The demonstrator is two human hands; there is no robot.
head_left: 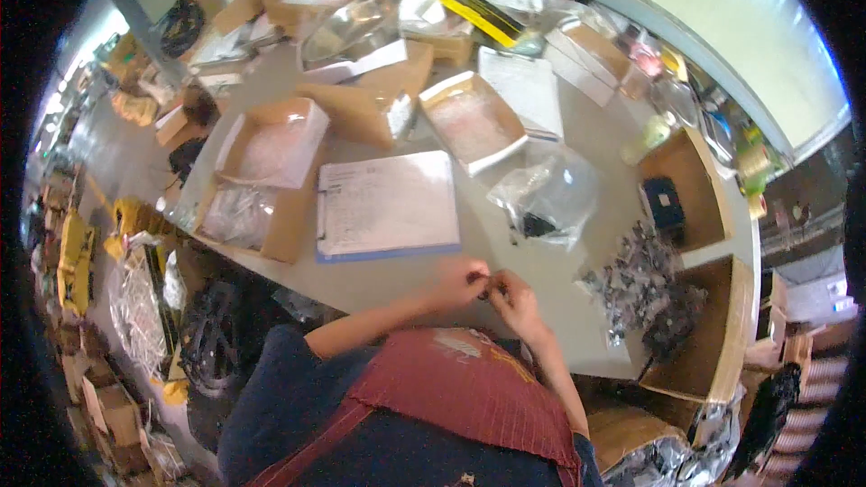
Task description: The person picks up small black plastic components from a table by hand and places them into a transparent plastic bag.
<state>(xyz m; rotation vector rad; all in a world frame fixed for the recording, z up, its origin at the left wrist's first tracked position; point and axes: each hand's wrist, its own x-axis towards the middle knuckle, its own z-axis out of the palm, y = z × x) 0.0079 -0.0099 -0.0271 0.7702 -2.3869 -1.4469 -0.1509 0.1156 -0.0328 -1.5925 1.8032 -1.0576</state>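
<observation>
My left hand point(463, 278) and my right hand point(516, 303) meet above the table's near edge, with their fingers pinched together. A small dark piece point(484, 292) shows between the fingertips; it is too small and blurred to name. Just beyond my hands lies a clear plastic bag point(561, 185) with some black pieces point(538, 225) in it. To the right of my right hand, a heap of small grey and black parts point(645, 275) spreads on the table. A clipboard with a printed sheet point(388, 203) lies ahead of my left hand.
A cardboard box point(708, 329) on its side borders the heap, and another carton point(699, 194) stands behind it beside a dark blue pouch point(664, 202). Open boxes with clear bags point(273, 146) point(474, 122) sit farther back. A second clipboard point(523, 90) lies behind them.
</observation>
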